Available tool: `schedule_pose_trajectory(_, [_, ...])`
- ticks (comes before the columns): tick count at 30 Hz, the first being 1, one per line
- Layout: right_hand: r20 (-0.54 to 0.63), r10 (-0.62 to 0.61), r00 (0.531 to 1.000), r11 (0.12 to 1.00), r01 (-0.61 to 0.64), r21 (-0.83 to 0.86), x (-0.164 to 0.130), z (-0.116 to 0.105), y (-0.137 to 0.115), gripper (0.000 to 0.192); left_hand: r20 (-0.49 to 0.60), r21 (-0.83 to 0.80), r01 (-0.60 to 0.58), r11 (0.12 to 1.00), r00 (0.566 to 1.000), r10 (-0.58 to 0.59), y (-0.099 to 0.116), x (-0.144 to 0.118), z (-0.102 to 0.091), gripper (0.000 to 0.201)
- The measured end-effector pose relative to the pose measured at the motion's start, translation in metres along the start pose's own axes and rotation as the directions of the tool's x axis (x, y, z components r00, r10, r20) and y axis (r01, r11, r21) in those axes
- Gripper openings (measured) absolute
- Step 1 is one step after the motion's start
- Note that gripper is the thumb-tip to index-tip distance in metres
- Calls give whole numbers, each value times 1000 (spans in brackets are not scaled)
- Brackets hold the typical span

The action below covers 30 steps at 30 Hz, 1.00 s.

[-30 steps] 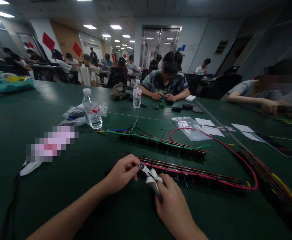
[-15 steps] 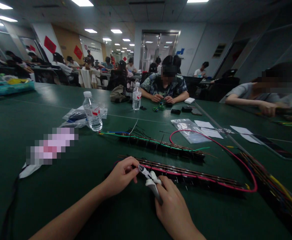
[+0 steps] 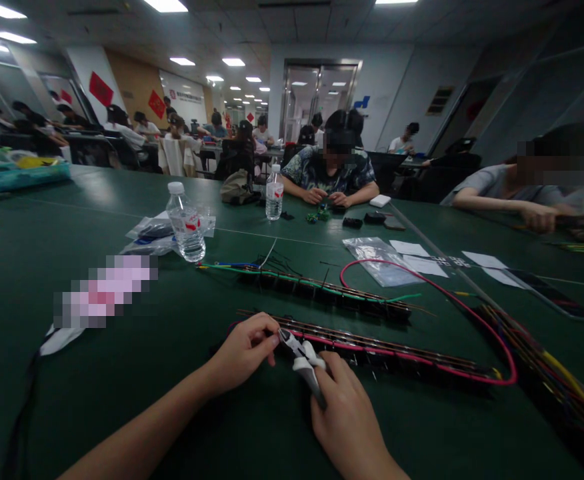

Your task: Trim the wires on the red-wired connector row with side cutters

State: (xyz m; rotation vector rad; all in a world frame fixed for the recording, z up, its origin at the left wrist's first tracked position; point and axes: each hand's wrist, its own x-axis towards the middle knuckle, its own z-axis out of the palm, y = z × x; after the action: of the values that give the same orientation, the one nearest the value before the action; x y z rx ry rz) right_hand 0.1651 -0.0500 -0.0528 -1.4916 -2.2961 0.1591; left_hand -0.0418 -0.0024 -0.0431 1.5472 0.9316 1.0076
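In my right hand [image 3: 345, 403] is a pair of side cutters [image 3: 299, 353] with grey and white handles, its jaws pointing up and left. The jaw tips meet the fingertips of my left hand [image 3: 247, 350], which is pinched; whatever lies between those fingers is too small to make out. Both hands are at the near side of a long black wiring bundle [image 3: 372, 350] with copper strands and a thick red cable [image 3: 472, 320] that loops back at the right end. Behind it lies a second bundle [image 3: 322, 290] with a green wire along it.
Two water bottles [image 3: 188, 223] [image 3: 274, 193] stand farther back. Plastic bags [image 3: 377, 260] and paper slips [image 3: 422, 265] lie beyond the bundles. Another bundle [image 3: 547, 373] runs along the right. A blurred pink item [image 3: 117, 287] with a strap is at left. Co-workers sit opposite and at right.
Hardly anything differs. My hands and the side cutters hold almost the same pose, and the whole view has shifted very slightly.
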Motion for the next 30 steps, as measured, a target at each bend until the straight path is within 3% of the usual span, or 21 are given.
schedule_pose_trajectory(7, [-78,-23,997,999,25,28,-4,-1,0,48,-3,-11,-1,1000,1000,1,-2,1,-1,13])
schedule_pose_trajectory(30, [8,-31,999,999,31,-21,-3,-6,-4,50,8,-22,-2,1000,1000,2,-1,0,0,6])
